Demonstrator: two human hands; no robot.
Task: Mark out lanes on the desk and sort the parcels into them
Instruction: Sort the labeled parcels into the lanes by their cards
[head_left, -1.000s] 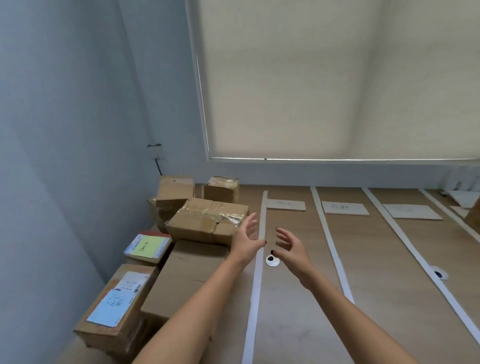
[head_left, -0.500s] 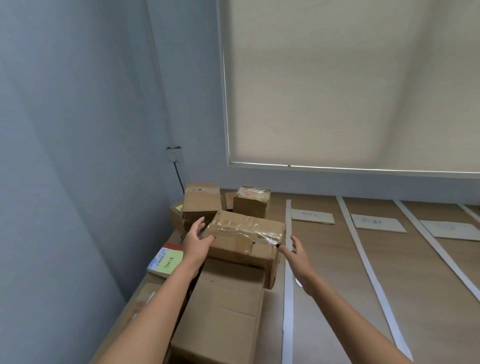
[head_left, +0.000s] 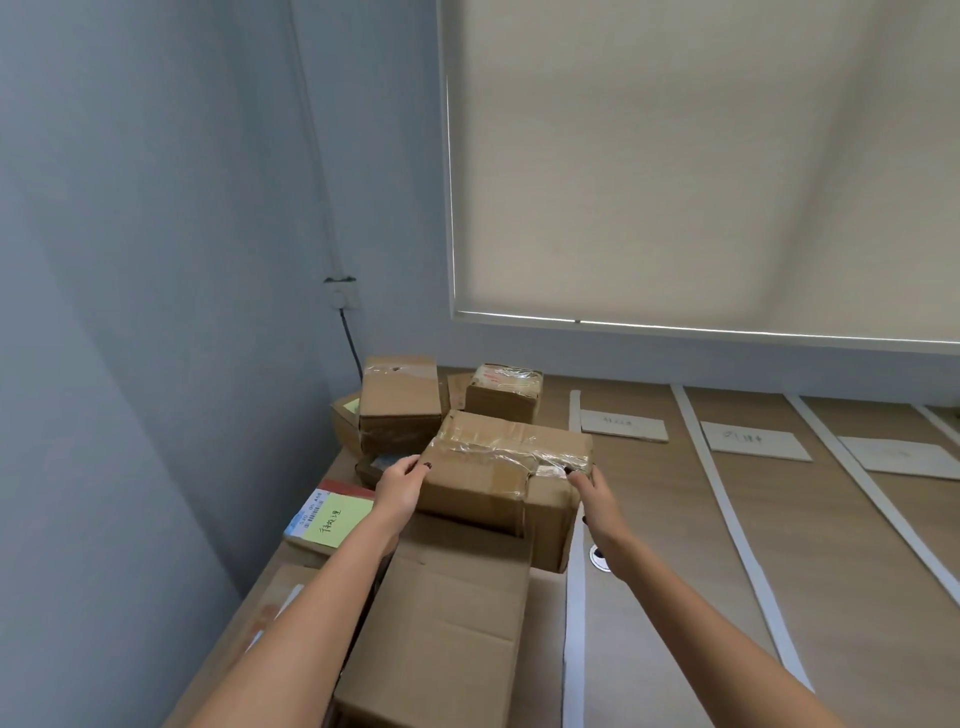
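Near the desk's (head_left: 675, 571) left edge, a taped parcel (head_left: 506, 467) atop a larger box (head_left: 447, 623) is gripped at its left end by the left hand (head_left: 400, 486), at its right end by the right hand (head_left: 592, 496); white lane strips (head_left: 727, 519) lie rightward.

An office mailroom corner: taped cardboard parcels (head_left: 506, 467) crowd a wooden tabletop (head_left: 675, 571) against a plain blue-grey wall (head_left: 156, 260). White strips (head_left: 574, 623) divide it into lanes, paper labels (head_left: 623, 425) heading each, beneath a drawn roller blind (head_left: 701, 156).

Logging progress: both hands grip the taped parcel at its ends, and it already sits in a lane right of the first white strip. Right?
Not quite. In the head view the taped parcel, gripped by left hand and right hand, sits atop the pile left of the first white strip.
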